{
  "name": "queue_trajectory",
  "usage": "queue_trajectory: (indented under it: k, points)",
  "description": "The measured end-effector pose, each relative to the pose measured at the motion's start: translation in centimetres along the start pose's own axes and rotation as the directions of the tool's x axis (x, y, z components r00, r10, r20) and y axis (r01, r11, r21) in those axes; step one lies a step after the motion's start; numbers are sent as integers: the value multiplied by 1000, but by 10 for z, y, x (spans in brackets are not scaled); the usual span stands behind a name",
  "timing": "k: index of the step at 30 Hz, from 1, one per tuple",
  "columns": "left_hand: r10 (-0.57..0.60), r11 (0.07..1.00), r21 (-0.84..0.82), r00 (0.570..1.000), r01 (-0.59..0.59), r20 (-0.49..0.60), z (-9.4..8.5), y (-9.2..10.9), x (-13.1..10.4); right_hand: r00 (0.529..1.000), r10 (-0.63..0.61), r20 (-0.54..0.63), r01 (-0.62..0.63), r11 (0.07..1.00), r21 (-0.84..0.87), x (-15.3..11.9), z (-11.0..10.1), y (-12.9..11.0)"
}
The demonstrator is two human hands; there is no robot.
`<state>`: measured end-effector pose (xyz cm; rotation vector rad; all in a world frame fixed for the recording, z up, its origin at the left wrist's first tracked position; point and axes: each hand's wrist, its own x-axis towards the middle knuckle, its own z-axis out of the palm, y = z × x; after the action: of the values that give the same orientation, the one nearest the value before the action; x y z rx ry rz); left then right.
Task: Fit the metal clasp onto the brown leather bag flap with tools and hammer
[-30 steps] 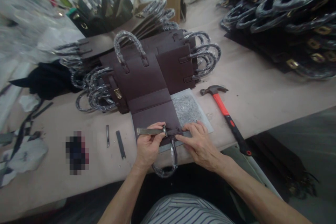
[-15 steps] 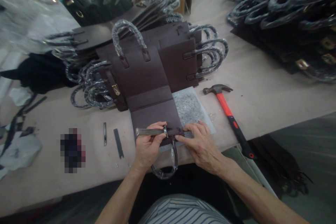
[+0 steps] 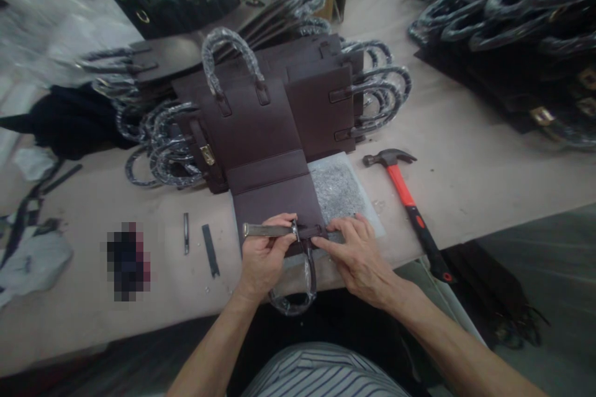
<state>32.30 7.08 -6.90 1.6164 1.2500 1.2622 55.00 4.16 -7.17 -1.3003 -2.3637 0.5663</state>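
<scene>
left hand (image 3: pixel 261 257) gripping metal bar (image 3: pixel 265 231), right hand (image 3: pixel 356 254) pressing brown bag panel (image 3: pixel 274 201)

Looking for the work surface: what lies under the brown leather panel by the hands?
A grey speckled pad pokes out from beneath the brown leather panel at its right; how far it reaches under is covered.

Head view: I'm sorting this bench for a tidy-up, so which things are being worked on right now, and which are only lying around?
In hand:
left hand gripping the metal tool
right hand pressing the handle tab
brown bag panel
wrapped handle hanging over the table edge

Lying about:
hammer
two small dark strips
stacked bag panels
grey pad
</scene>
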Motion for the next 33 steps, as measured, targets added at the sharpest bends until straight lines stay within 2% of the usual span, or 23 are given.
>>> queue_trajectory:
  k: [5, 14, 21, 27, 33]
  points:
    - [-7, 1000, 6, 1000, 7, 0, -1, 1, -1, 1000, 4, -6, -4, 1000, -16, 0, 1, -1]
    - [-19, 1000, -3, 1000, 19, -5, 0, 1, -1, 996, -17, 87, 14, 999, 35, -1, -9, 2]
    - [-26, 1000, 15, 1000, 26, -2, -1, 0, 0, 1000, 6, 12, -6, 1000, -1, 0, -3, -1]
    - [-23, 1000, 17, 1000, 23, 3, -1, -1, 0, 998, -14, 66, 12, 999, 32, 0, -7, 1]
    - [-24, 1000, 15, 1000, 24, -5, -1, 0, 0, 999, 1, 51, -1, 1000, 11, -1, -6, 1]
